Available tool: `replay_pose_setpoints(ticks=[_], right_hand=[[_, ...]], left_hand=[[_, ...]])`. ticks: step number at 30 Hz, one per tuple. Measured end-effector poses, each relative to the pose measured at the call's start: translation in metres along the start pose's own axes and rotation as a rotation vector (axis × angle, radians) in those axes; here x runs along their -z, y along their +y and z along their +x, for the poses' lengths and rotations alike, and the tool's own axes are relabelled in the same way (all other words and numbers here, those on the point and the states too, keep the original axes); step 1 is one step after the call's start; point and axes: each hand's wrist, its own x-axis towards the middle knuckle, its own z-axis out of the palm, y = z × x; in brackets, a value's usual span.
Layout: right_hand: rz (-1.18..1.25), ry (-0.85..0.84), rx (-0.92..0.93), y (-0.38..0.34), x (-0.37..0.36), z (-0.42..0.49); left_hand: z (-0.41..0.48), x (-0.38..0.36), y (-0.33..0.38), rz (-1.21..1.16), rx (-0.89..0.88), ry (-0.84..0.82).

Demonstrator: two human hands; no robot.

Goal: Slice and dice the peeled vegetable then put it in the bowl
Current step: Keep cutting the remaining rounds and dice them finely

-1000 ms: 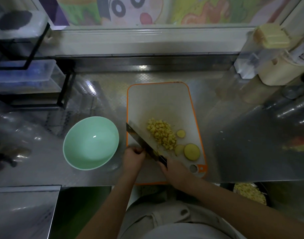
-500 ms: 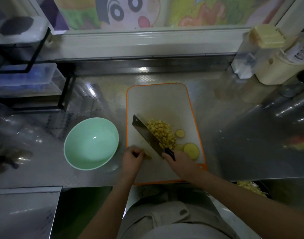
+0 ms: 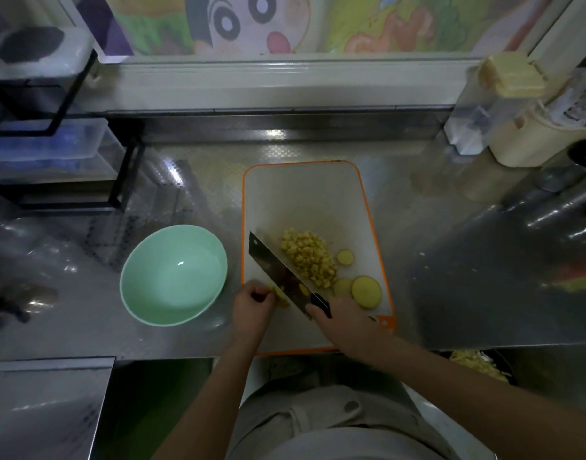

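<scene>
Gripping the cleaver [image 3: 275, 267] in the right hand [image 3: 346, 323], pinching the vegetable piece [image 3: 282, 295] with the left hand [image 3: 251, 308] to steady it for dicing.

Steel counter [image 3: 451, 260] — green bowl [image 3: 173, 275], orange-rimmed cutting board [image 3: 304, 194], clear containers [image 3: 477, 107] at back.

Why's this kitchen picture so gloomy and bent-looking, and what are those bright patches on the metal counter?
Head view: dim light, darkest in the lower corners; the wide lens leans the edges outward; the steel counter mirrors glare toward the back; the bowl shows one small highlight.
</scene>
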Motion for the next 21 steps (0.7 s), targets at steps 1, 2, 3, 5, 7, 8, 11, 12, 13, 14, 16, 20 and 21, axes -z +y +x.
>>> replay_pose_setpoints(ticks=[1,2,3,5,7,8,11,12,13,14,16,20,21], right_hand=[[-0.003,-0.013,-0.002,-0.002,0.001,-0.001],[-0.011,-0.027,-0.005,-0.003,0.002,-0.002],[-0.028,-0.037,-0.007,-0.005,0.003,-0.002],[-0.085,-0.038,-0.004,-0.008,0.005,-0.004],[-0.121,-0.039,-0.002,-0.012,0.008,-0.007],[-0.122,-0.046,-0.002,-0.014,0.009,-0.008],[-0.126,-0.066,0.0,-0.019,0.013,-0.012],[-0.123,-0.073,-0.005,-0.02,0.014,-0.013],[-0.12,-0.076,-0.011,-0.021,0.013,-0.013],[-0.118,-0.071,-0.016,-0.022,0.013,-0.013],[-0.126,-0.053,-0.009,-0.023,0.012,-0.013],[-0.187,-0.086,0.062,-0.024,0.012,-0.014],[-0.168,-0.081,0.049,-0.024,0.011,-0.013]], left_hand=[[0.0,0.0,0.001,0.003,-0.003,0.003],[-0.001,0.001,0.002,0.005,-0.005,0.007],[-0.001,0.001,0.003,0.005,-0.006,0.009],[-0.001,0.0,0.002,-0.001,0.0,0.003],[0.0,-0.001,-0.001,-0.015,0.011,0.002],[0.002,-0.001,-0.002,-0.018,0.019,0.0],[0.004,-0.003,-0.005,-0.013,0.039,-0.006],[0.005,-0.003,-0.005,-0.013,0.047,-0.007],[0.006,-0.003,-0.005,-0.015,0.055,-0.009],[0.006,-0.003,-0.004,-0.02,0.062,-0.013],[0.006,-0.003,-0.003,-0.016,0.076,-0.016],[0.006,-0.002,0.0,-0.013,0.093,-0.027],[0.006,-0.001,0.001,-0.011,0.092,-0.032]])
